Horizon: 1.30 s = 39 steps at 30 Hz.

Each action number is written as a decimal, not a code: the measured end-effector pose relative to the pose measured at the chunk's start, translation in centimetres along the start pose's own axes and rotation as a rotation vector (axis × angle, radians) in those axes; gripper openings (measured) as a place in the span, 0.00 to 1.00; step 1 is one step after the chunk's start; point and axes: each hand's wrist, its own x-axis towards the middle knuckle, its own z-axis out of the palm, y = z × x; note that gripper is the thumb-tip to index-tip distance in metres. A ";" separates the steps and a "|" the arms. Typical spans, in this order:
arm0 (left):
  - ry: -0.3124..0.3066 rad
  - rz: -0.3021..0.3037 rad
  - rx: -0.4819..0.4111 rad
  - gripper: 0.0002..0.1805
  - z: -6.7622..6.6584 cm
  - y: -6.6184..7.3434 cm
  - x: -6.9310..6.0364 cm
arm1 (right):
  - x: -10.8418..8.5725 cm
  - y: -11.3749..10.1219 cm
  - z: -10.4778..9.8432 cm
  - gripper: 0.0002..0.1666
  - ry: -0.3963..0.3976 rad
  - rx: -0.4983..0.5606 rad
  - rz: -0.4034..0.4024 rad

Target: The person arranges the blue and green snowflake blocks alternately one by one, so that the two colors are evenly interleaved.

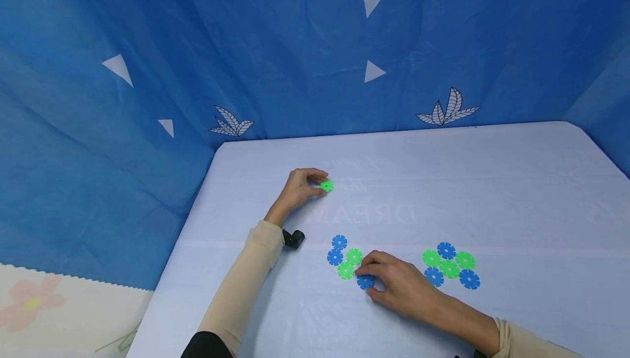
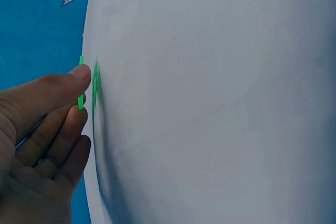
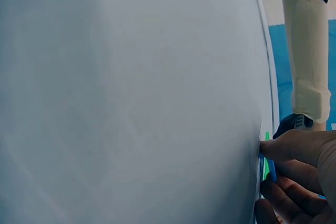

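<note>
My left hand (image 1: 298, 187) pinches a green notched disc (image 1: 327, 186) between thumb and fingers, over the far left part of the table. Edge-on in the left wrist view, that green disc (image 2: 81, 100) stands between the thumb and fingers of the left hand (image 2: 47, 124). My right hand (image 1: 406, 287) holds a blue disc (image 1: 365, 282) by its edges, at the lower right of a small group of green discs (image 1: 346, 270) and blue discs (image 1: 335, 257). The right wrist view shows the blue disc (image 3: 272, 170) at the fingers of the right hand (image 3: 302, 171).
Right of my right hand lies a cluster of green discs (image 1: 449, 269) and blue discs (image 1: 470, 279). A black device (image 1: 294, 239) is at the left wrist. The white table (image 1: 531, 183) meets a blue curtain (image 1: 305, 46) at its far edge.
</note>
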 end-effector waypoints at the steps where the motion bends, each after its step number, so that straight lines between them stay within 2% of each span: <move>1: 0.002 -0.005 0.005 0.22 0.0 0.0 0.0 | 0.0 0.0 0.0 0.17 0.002 -0.002 0.000; 7: 0.001 -0.016 0.031 0.22 0.0 -0.1 0.0 | 0.0 0.0 0.0 0.17 0.006 -0.011 -0.003; 34: -0.015 -0.022 0.032 0.24 0.2 -0.2 -0.2 | -0.2 0.0 0.4 0.17 0.032 -0.019 -0.012; 39: -0.017 -0.014 0.028 0.24 0.2 -0.3 -0.2 | -0.3 0.0 0.5 0.16 0.024 -0.016 0.021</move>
